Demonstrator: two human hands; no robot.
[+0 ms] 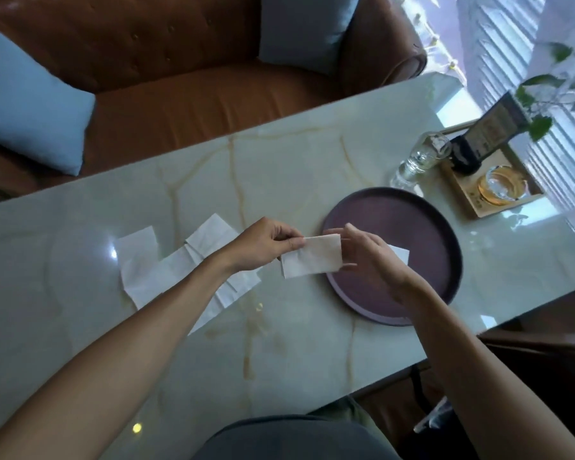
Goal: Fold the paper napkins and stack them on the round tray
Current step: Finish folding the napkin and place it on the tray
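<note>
A folded white napkin [312, 257] is held just above the table at the left rim of the round purple tray [422, 220]. My left hand [263, 244] pinches its upper left corner. My right hand [365, 250] holds its right edge over the tray. Another folded napkin [402, 253] lies on the tray, mostly hidden behind my right hand. Several unfolded white napkins [166, 273] lie spread on the table to the left, partly under my left forearm.
The marble table [279, 167] carries a glass bottle [419, 161] and a wooden tray [485, 207] with a glass and a card stand at the far right. A brown sofa [180, 94] with blue cushions stands beyond the far edge. A plant hangs at the upper right.
</note>
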